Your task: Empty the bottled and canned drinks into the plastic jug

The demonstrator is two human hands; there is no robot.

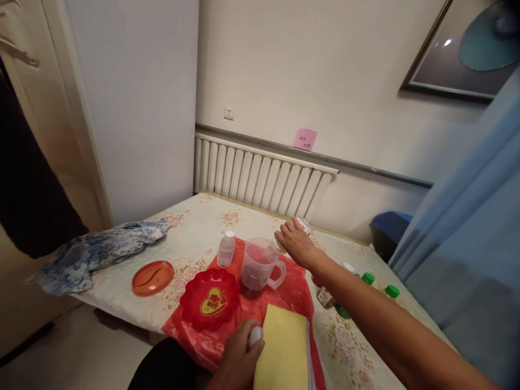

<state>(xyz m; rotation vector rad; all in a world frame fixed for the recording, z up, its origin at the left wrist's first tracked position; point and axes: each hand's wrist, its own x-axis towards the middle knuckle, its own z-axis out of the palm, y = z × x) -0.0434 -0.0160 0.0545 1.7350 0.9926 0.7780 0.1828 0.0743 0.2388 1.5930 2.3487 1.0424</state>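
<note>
Right fingers (287, 229) clamped on tilted bottle (304, 226) at jug (252, 269) rim | left fingers (245, 331) clamped on white cap (255, 336) | jug contents unclear

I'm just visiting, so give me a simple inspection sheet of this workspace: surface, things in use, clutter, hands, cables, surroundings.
Surface: floral tablecloth, partly covered by a red plastic sheet.
Job's things: clear pitcher on the sheet; clear bottle tilted toward it; white cap.
Clutter: red scalloped dish, yellow-covered book, capped bottle, orange disc, crumpled cloth, green-capped bottles.
Hands: left hand holds the white cap; right hand grips the clear bottle.
Cables: nothing seen.
Surroundings: radiator, wall socket, pink note, blue curtain.
</note>
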